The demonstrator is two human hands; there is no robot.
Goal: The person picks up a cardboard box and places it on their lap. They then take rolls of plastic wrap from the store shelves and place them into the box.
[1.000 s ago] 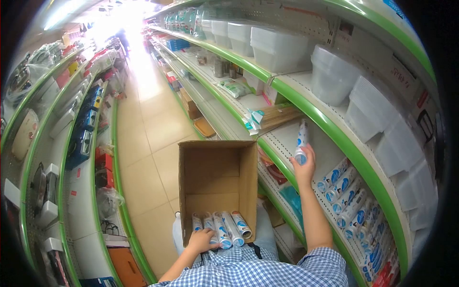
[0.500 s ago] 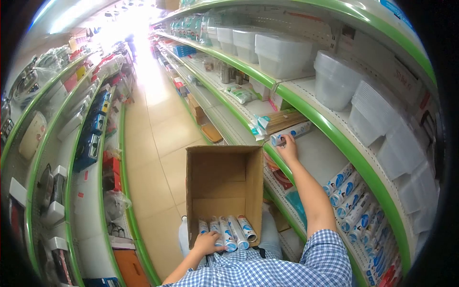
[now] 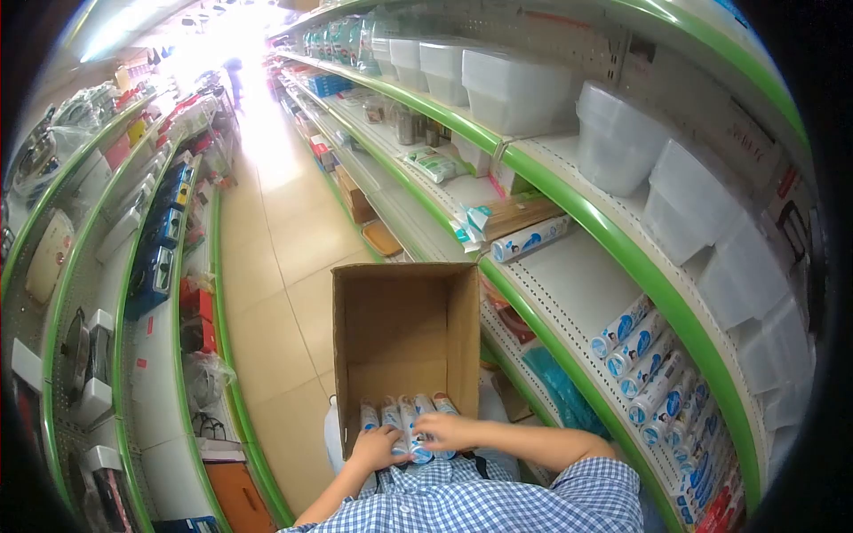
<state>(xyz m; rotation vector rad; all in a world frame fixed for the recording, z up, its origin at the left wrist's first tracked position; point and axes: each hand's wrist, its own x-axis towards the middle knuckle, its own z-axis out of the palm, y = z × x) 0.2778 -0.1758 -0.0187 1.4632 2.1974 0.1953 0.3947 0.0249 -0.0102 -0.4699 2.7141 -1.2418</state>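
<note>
An open cardboard box [image 3: 406, 311] rests on my lap, its mouth facing up. Several white-and-blue tubes [image 3: 444, 404] lie side by side across its near end. My left hand [image 3: 378, 447] lies over the left-hand tubes, fingers spread on them. Close beside it, my right hand [image 3: 444, 432] reaches in from the right, its bent fingers around a tube in the middle of the row. The fingers cover part of that tube. On the shelf to the right, a matching tube [image 3: 530, 238] lies alone against a brown bundle [image 3: 515, 216].
More tubes [image 3: 653, 400] lie in rows on the right shelf [image 3: 569, 275]. Above them stand clear plastic containers [image 3: 520, 93]. A tiled aisle [image 3: 275, 258] runs ahead, with another stocked shelf [image 3: 155, 373] on the left. Green shelf edges pass close to my right arm.
My right hand has let go of the tube on the shelf and come down to the tubes in the box. That tube stays on the shelf. My left hand stays on the row.
</note>
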